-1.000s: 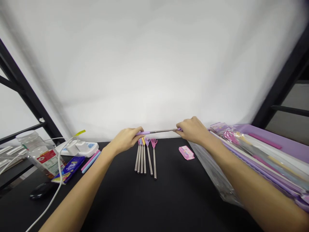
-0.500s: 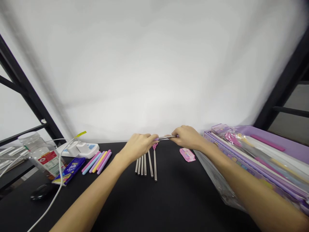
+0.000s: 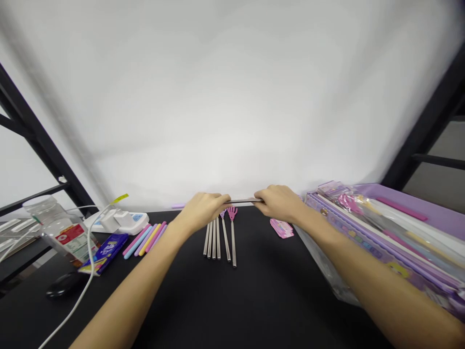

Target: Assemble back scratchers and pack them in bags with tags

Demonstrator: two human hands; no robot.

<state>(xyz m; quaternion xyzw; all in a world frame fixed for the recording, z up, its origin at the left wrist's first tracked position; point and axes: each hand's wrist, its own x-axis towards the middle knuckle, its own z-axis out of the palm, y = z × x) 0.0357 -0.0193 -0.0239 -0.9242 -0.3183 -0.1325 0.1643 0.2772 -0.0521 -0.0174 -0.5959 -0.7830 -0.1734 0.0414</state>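
Observation:
My left hand (image 3: 203, 211) and my right hand (image 3: 278, 202) are both closed on one thin metal back scratcher rod (image 3: 241, 201), held level above the table's far edge. A purple grip (image 3: 178, 206) sticks out to the left, behind my left hand. Below lie several metal rods (image 3: 214, 240) side by side, their far ends partly hidden by my left hand. To their right is a back scratcher with a pink hand-shaped head (image 3: 232, 213), and a purple head (image 3: 223, 213) shows beside it. Pink cards (image 3: 281, 228) rest below my right hand.
Coloured tubes (image 3: 145, 240) lie at left, near a white power strip (image 3: 132, 222), a blue packet (image 3: 107, 252), a clear jar (image 3: 70, 237), a black mouse (image 3: 65, 285) and a white cable (image 3: 89, 271). A purple box (image 3: 366, 191) with wrapped items stands at right, beside clear plastic (image 3: 327, 271).
My hands have moved slightly apart, and a longer stretch of metal rod now shows between them. The purple grip has come into sight left of my left hand.

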